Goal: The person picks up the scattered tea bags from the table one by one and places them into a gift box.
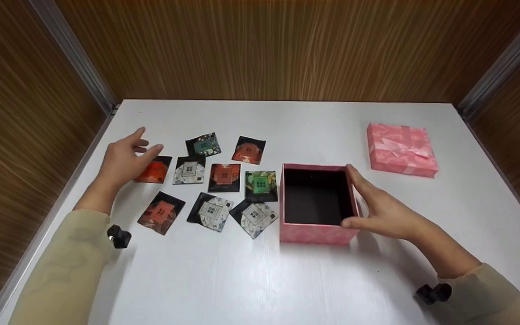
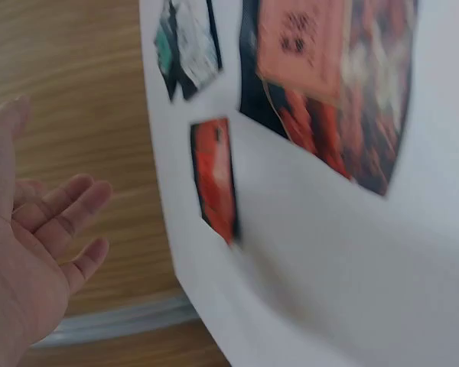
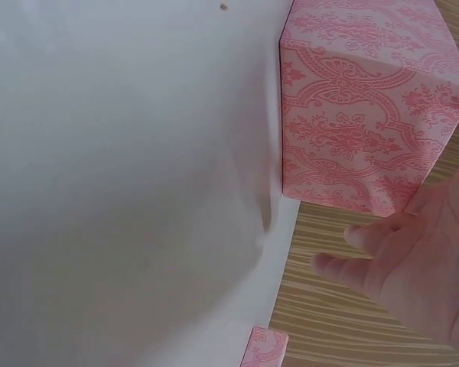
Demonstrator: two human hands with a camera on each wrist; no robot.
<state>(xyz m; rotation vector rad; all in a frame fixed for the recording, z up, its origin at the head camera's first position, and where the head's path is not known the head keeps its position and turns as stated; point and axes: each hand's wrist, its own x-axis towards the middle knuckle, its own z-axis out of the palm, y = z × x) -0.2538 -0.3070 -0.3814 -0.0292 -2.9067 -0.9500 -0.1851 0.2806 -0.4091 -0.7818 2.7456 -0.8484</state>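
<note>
My left hand hovers over the left end of a group of flat square sachets, its fingers loosely bent and holding nothing. Beneath its thumb lies a bright red sachet, partly covered by the hand in the head view. In the left wrist view the palm and fingers show bare. A pink patterned gift box, its top uncovered and its inside black, stands right of the sachets. My right hand grips its right side, with the thumb at the near corner and the index finger at the far corner.
Several more sachets, including a green one, a white one and a brown-red one, lie spread left of the box. The pink lid with a ribbon bow sits at the back right. Wood-grain panels border the white table.
</note>
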